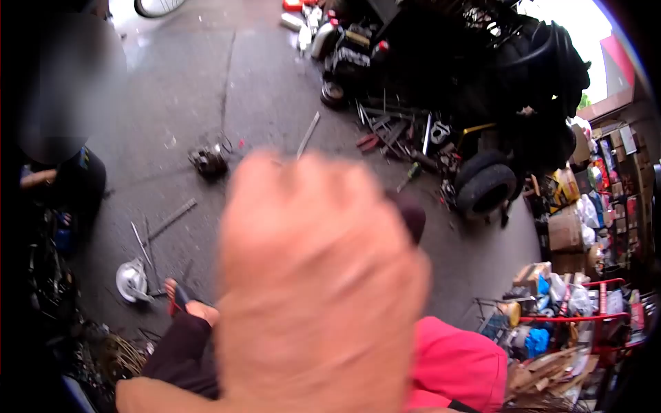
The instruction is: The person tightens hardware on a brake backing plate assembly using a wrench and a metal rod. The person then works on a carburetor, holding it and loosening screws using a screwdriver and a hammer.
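Observation:
My right hand (pixel 320 275) fills the middle of the view, very close and blurred, its back and knuckles toward me. Its fingers are bent away in a fist, and whatever may be inside them is hidden. At the lower left shows a bare forearm (pixel 162 394), seemingly my left; its hand is out of sight. Beyond my right hand, on the concrete floor (pixel 172 89), lie a dark metal engine part (pixel 208 160) and a thin metal bar (pixel 308 134). A round silver metal part (pixel 131 281) lies near a sandalled foot (pixel 182 296).
Scattered tools and metal parts (pixel 392 131) lie beside a dark vehicle (pixel 441 69). Small tyres (pixel 485 184) stand at right. Boxes (pixel 564 230) and a red-railed rack (pixel 578 318) crowd the right side. A blurred person (pixel 76 82) is at left.

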`<state>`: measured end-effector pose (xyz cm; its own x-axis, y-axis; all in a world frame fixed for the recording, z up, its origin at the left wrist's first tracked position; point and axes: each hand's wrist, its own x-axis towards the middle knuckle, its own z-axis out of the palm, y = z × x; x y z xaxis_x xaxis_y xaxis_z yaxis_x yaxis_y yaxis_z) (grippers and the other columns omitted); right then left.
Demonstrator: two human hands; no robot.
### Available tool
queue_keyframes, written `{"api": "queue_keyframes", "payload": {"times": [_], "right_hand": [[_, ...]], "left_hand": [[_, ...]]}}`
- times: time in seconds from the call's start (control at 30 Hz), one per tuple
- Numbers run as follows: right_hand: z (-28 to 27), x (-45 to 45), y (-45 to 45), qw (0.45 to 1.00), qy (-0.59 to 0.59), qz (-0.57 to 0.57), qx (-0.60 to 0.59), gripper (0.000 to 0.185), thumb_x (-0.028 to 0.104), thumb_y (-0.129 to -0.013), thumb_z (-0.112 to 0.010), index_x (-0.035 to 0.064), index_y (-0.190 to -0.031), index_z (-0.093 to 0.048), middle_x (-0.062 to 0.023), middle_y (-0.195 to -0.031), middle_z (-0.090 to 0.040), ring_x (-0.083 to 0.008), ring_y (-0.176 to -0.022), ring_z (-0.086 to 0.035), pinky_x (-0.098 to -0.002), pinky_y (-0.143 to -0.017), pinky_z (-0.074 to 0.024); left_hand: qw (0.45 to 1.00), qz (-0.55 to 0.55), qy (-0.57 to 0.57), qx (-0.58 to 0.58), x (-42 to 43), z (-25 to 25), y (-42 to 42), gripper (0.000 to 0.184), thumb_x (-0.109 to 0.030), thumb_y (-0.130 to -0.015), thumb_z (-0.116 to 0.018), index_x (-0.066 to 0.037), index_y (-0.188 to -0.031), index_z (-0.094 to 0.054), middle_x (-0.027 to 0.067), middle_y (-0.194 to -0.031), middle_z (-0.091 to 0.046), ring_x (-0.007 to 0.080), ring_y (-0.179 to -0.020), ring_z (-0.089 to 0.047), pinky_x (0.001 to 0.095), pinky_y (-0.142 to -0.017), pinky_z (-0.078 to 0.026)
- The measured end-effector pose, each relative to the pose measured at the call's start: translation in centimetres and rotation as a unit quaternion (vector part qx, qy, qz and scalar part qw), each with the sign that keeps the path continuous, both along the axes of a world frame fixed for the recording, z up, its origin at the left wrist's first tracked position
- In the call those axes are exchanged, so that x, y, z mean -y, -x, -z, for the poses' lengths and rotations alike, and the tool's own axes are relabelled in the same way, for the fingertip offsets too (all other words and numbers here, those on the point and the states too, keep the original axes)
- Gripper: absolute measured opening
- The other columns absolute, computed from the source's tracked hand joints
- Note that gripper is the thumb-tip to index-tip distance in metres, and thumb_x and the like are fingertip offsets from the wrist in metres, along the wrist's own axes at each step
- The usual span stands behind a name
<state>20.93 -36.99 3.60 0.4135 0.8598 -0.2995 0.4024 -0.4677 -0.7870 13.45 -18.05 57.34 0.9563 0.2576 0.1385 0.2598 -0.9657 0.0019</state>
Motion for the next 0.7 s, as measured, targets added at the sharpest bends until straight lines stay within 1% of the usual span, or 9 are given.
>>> {"api": "queue_keyframes", "payload": {"times": [0.1,0.33,0.4,0.43,0.5,0.53,0.6,0.63,0.7], "right_hand": [[4.0,-12.2,1.7,0.931,0.285,-0.207,0.092,0.029,0.013,-0.075,-0.054,0.0001,-0.097,-0.066,-0.0218,-0.106,-0.064,-0.0353,-0.1,-0.062,-0.0467,-0.082,-0.0507],[-0.3,-12.2,0.9,0.93,0.276,-0.215,0.109,0.031,0.022,-0.074,-0.058,0.0002,-0.093,-0.068,-0.0215,-0.101,-0.066,-0.034,-0.096,-0.064,-0.0461,-0.081,-0.0523],[-0.2,-13.6,-0.5,0.903,0.344,-0.256,0.023,0.023,0.018,-0.071,-0.06,-0.0011,-0.081,-0.068,-0.0203,-0.086,-0.068,-0.0302,-0.079,-0.068,-0.0425,-0.066,-0.0556],[0.9,-14.8,-1.6,0.921,0.324,-0.21,-0.058,0.021,0.016,-0.069,-0.062,-0.0034,-0.074,-0.067,-0.0199,-0.08,-0.068,-0.0283,-0.073,-0.068,-0.041,-0.059,-0.0551],[-0.2,-20.4,-4.6,0.917,0.256,-0.273,0.142,0.018,0.016,-0.072,-0.062,-0.0013,-0.073,-0.067,-0.0198,-0.076,-0.067,-0.0306,-0.071,-0.067,-0.0433,-0.061,-0.0543],[0.4,-24.7,-6.8,0.787,0.188,-0.456,0.371,0.02,0.018,-0.073,-0.062,-0.0014,-0.077,-0.066,-0.0199,-0.079,-0.066,-0.0327,-0.075,-0.067,-0.045,-0.066,-0.0539],[-5.0,-33.4,-10.7,0.923,-0.045,-0.19,0.332,0.023,0.021,-0.075,-0.06,-0.001,-0.081,-0.064,-0.0209,-0.081,-0.065,-0.0392,-0.077,-0.064,-0.0469,-0.07,-0.0527],[-16.2,-36.8,-11.5,0.87,-0.027,-0.297,0.392,0.024,0.022,-0.076,-0.059,-0.0003,-0.082,-0.064,-0.0218,-0.079,-0.064,-0.0408,-0.073,-0.062,-0.047,-0.065,-0.0514],[-26.6,-39.4,-12.3,0.802,-0.298,-0.292,0.428,0.024,0.024,-0.077,-0.06,0.0013,-0.083,-0.063,-0.0215,-0.074,-0.062,-0.0379,-0.068,-0.061,-0.0455,-0.06,-0.0505]], "left_hand": [[0.991,-0.078,0.096,-0.05,-1.8,3.2,3.8,0.026,-0.014,-0.07,-0.062,-0.004,-0.094,-0.062,0.0113,-0.092,-0.058,0.0234,-0.091,-0.056,0.0377,-0.077,-0.038],[0.954,-0.127,0.236,-0.133,-6.9,14.6,10.8,0.026,-0.026,-0.085,-0.058,-0.003,-0.097,-0.057,0.0185,-0.089,-0.06,0.0383,-0.084,-0.06,0.0459,-0.074,-0.048],[0.939,-0.163,0.284,-0.108,-8.2,17.8,12.1,0.028,-0.026,-0.087,-0.056,-0.002,-0.1,-0.057,0.02,-0.094,-0.061,0.0398,-0.087,-0.06,0.0461,-0.077,-0.048],[0.936,-0.223,0.24,-0.13,-8.2,19.8,12.5,0.029,-0.028,-0.086,-0.058,-0.003,-0.102,-0.058,0.0176,-0.092,-0.061,0.0364,-0.088,-0.06,0.0448,-0.075,-0.048],[0.94,-0.257,0.044,-0.218,-7.7,21.5,13.1,0.031,-0.027,-0.084,-0.06,-0.005,-0.105,-0.057,0.0134,-0.093,-0.06,0.0308,-0.088,-0.059,0.0421,-0.074,-0.046],[0.961,-0.231,0.048,-0.145,-7.6,22.3,13.8,0.031,-0.026,-0.083,-0.061,-0.006,-0.105,-0.056,0.0115,-0.093,-0.059,0.029,-0.087,-0.058,0.0408,-0.074,-0.044],[0.979,-0.182,0.084,-0.018,-7.5,22.7,14.3,0.033,-0.025,-0.081,-0.063,-0.006,-0.106,-0.054,0.0094,-0.092,-0.057,0.0279,-0.086,-0.057,0.0404,-0.074,-0.042],[0.98,-0.16,0.115,0.037,-7.5,22.8,14.0,0.033,-0.023,-0.08,-0.063,-0.006,-0.107,-0.053,0.0091,-0.091,-0.056,0.0285,-0.085,-0.056,0.0412,-0.074,-0.041],[0.975,-0.176,0.136,-0.007,-7.2,22.3,13.1,0.032,-0.022,-0.08,-0.063,-0.006,-0.106,-0.053,0.0096,-0.088,-0.054,0.0295,-0.084,-0.055,0.0412,-0.073,-0.04]]}}
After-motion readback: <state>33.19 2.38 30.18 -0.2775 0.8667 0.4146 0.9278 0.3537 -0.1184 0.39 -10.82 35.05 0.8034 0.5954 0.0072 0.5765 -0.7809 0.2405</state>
